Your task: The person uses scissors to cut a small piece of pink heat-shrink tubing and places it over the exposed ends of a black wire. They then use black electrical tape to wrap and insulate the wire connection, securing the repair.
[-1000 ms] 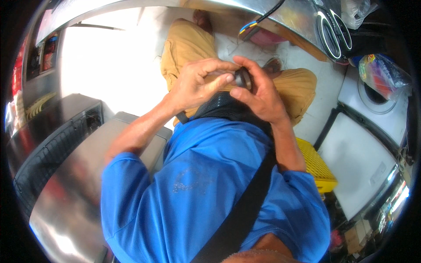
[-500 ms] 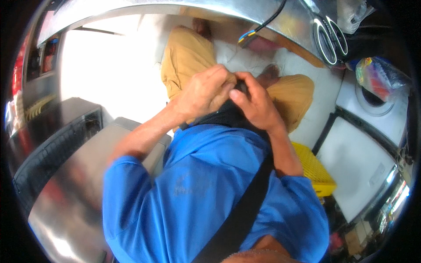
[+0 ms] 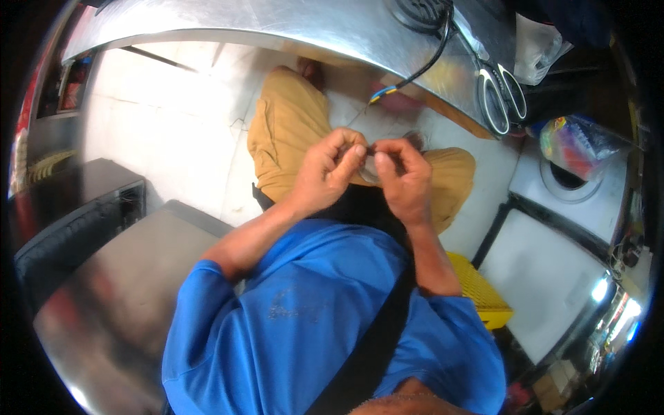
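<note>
Works with both hands brought together over the lap, between the spread knees of the tan trousers (image 3: 287,131). Keeps a small rounded piece (image 3: 370,170) between the two, largely covered by fingers; cannot tell its exact kind. Pinches with thumb and forefinger of the left hand (image 3: 328,169), with remaining fingers curled inward. Pinches likewise with the right hand (image 3: 404,176), with thumb on the side toward the body. Cannot confirm from this angle the exact contact of each fingertip.

Reads, in judgement, as fine two-handed fingertip handling of the piece, not as a reach for anything else. Calls next, in judgement, for a steady hold from one side and small, controlled finger movement from the other, above the lap, to guard against a drop to the pale floor (image 3: 166,149).

Leaves untouched the steel worktop (image 3: 277,38) ahead, the black cable (image 3: 423,71) with coloured wires over its edge, and the scissors (image 3: 492,104) to the right. Shows also a yellow basket (image 3: 492,318) beside the right forearm.
</note>
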`<action>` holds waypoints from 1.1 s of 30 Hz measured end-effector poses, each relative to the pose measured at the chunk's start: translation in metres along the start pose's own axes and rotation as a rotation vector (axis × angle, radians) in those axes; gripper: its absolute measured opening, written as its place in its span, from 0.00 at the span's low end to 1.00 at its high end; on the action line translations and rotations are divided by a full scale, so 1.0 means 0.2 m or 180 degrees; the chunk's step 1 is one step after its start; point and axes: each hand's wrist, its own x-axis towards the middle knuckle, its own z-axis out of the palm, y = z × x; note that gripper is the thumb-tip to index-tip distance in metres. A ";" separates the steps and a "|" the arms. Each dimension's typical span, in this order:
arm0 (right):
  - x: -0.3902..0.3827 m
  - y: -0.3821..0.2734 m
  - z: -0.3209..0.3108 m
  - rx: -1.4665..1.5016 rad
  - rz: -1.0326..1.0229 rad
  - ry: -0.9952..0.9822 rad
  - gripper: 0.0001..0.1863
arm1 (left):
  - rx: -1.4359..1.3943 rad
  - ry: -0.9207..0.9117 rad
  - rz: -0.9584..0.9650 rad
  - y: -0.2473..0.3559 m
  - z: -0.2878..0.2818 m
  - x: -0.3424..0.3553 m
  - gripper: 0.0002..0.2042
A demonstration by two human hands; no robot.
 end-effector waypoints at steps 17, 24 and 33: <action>0.29 -0.17 -0.07 0.0049 -0.0323 -0.0298 0.05 | -0.0273 0.0146 0.0756 0.08 -0.10 0.29 0.10; 0.34 -0.16 0.00 -0.0791 -0.0361 -0.0071 0.06 | 0.0349 0.0111 0.0916 0.11 -0.19 0.26 0.11; 0.34 -0.12 0.07 -0.0248 -0.0487 0.0048 0.07 | -0.0335 -0.0008 0.0374 0.14 -0.20 0.25 0.18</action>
